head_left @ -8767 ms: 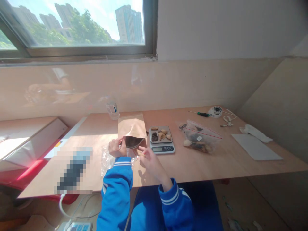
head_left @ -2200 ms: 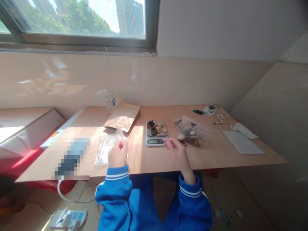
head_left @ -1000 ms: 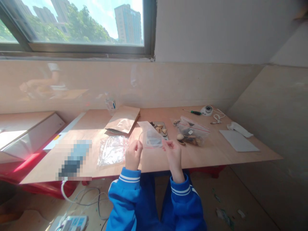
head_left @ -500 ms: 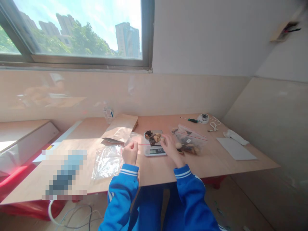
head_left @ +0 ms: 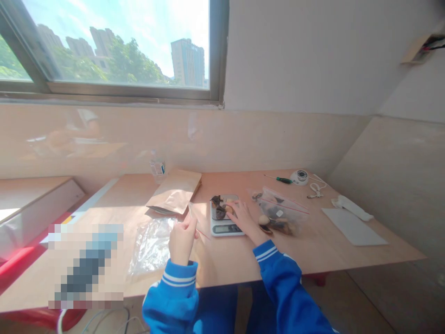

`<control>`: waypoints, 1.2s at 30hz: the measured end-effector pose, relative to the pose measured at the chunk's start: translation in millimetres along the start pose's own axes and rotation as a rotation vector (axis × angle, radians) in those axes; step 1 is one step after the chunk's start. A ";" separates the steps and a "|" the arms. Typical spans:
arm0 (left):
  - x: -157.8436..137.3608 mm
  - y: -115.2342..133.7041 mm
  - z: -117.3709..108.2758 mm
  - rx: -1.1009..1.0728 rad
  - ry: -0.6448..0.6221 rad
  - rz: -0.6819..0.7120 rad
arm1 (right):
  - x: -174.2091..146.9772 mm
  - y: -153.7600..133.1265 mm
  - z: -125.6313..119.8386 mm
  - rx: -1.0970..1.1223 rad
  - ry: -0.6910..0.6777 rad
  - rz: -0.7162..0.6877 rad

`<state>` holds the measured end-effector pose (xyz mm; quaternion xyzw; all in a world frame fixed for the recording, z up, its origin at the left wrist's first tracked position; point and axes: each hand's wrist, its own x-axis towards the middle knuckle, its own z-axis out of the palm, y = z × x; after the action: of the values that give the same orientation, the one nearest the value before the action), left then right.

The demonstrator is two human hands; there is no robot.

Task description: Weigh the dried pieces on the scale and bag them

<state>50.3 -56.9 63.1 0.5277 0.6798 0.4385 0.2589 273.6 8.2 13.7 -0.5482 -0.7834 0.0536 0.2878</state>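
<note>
scale (head_left: 216, 221) lengthwise away, display (head_left: 225, 228) end nearest

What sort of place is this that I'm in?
Probably a simple indoor workspace, maybe a small workshop, in a built-up area: a wood-toned table holds a digital scale and a screwdriver, and the window shows tall buildings.

Nothing can be read, the bottle label (head_left: 160, 167) and scale display (head_left: 225, 229) being too small.
</note>
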 end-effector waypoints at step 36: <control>-24.0 -0.1 33.4 -0.248 -0.113 0.077 | 18.0 -99.4 -61.5 1.103 -0.011 0.346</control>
<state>84.9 -68.7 44.3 0.5411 0.5841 0.4985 0.3429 218.4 -29.2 111.5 -0.4369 -0.5400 0.5034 0.5138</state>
